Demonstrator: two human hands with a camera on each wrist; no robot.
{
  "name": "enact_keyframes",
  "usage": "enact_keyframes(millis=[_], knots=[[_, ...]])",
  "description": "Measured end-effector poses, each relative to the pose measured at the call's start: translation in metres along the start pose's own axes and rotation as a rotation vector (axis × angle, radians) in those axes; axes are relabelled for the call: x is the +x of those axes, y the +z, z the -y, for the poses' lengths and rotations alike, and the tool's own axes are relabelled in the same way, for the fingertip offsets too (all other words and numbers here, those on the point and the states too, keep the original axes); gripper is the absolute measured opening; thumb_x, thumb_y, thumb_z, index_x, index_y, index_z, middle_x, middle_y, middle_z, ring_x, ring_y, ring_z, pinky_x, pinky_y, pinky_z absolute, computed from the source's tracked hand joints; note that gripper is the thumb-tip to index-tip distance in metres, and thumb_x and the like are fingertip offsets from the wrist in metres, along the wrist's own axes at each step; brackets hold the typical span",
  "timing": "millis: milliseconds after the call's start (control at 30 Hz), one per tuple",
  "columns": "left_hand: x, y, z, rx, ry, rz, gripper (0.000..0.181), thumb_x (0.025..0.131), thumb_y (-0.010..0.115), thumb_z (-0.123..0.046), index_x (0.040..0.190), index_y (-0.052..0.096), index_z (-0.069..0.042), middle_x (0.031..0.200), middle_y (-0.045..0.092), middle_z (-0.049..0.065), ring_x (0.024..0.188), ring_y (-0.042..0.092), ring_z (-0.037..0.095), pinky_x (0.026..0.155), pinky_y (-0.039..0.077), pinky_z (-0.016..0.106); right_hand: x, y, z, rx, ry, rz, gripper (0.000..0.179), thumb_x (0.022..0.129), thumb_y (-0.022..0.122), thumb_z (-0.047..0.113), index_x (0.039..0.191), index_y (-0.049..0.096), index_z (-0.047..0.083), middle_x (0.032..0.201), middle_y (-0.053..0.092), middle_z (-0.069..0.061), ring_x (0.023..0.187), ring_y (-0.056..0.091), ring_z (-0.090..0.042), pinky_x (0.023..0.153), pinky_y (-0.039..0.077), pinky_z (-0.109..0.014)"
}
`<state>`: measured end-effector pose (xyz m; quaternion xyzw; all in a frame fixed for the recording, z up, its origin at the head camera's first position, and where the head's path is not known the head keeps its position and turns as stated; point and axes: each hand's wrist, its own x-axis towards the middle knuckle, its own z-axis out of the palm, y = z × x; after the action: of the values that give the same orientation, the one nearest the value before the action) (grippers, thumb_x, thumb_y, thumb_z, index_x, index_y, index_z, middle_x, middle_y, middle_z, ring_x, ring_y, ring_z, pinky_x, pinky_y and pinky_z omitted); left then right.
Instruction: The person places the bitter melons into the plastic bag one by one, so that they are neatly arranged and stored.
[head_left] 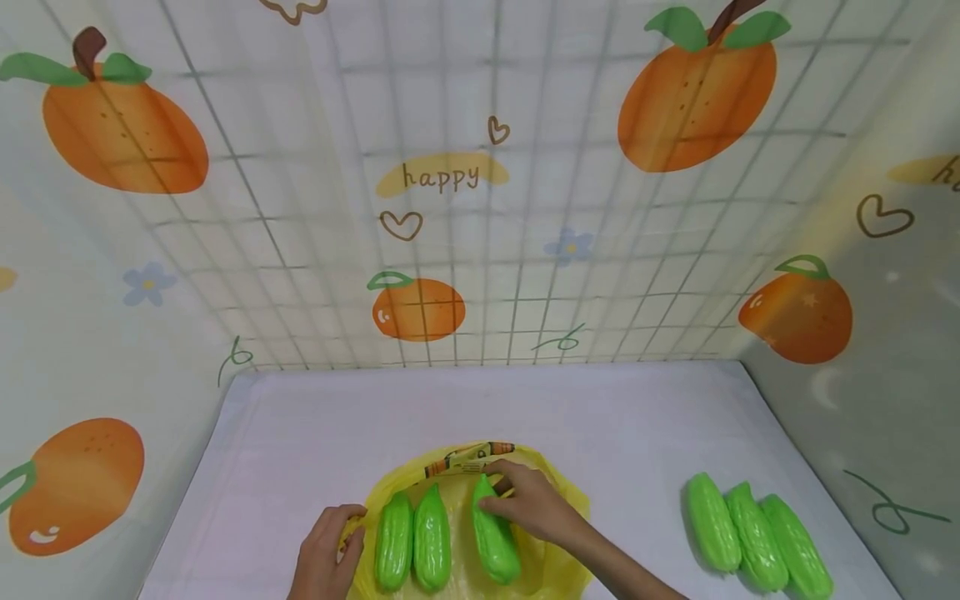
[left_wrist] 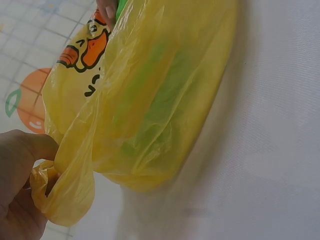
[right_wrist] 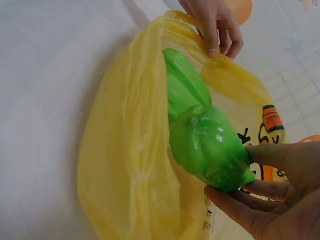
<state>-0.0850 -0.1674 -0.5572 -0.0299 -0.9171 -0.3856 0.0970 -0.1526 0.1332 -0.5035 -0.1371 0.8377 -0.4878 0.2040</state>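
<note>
A yellow plastic bag (head_left: 558, 567) with a printed duck lies open on the table. My left hand (head_left: 326, 550) pinches its left edge; in the left wrist view a loop of the bag (left_wrist: 75, 195) hangs at the fingers. Two glossy green cucumber-shaped vegetables, one (head_left: 393, 546) on the left and another (head_left: 432, 542) beside it, lie side by side in the bag. My right hand (head_left: 536, 504) holds a third cucumber-shaped vegetable (head_left: 495, 550) near its pointed end, over the bag's opening, with the thumb on one side and fingers on the other (right_wrist: 207, 147).
Three more green cucumber-shaped vegetables (head_left: 757, 533) lie together on the white table (head_left: 622, 417) at the right. Patterned cloth walls (head_left: 480, 250) printed with oranges enclose the table at the back and both sides.
</note>
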Motion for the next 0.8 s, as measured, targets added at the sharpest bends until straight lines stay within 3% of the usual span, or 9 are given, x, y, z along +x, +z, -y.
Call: enact_keyframes(millis=[367, 800], knots=[[0.001, -0.002, -0.002, 0.0, -0.04, 0.036, 0.02, 0.092, 0.067, -0.001, 0.109, 0.066, -0.012, 0.1, 0.059, -0.002, 0.076, 0.051, 0.002, 0.062, 0.049, 0.02, 0.012, 0.022, 0.001, 0.016, 0.006, -0.003, 0.051, 0.091, 0.073, 0.015, 0.13, 0.054, -0.01, 0.107, 0.064, -0.02, 0.093, 0.064, -0.033, 0.064, 0.056, -0.039], [0.0, -0.001, 0.0, -0.007, -0.019, 0.026, 0.021, 0.091, 0.068, 0.0, 0.109, 0.065, -0.012, 0.1, 0.059, -0.003, 0.078, 0.052, 0.002, 0.063, 0.05, 0.02, 0.021, 0.039, -0.005, 0.049, 0.053, -0.003, 0.047, 0.09, 0.072, 0.01, 0.128, 0.053, -0.01, 0.095, 0.063, -0.016, 0.082, 0.065, -0.027, 0.064, 0.057, -0.039]])
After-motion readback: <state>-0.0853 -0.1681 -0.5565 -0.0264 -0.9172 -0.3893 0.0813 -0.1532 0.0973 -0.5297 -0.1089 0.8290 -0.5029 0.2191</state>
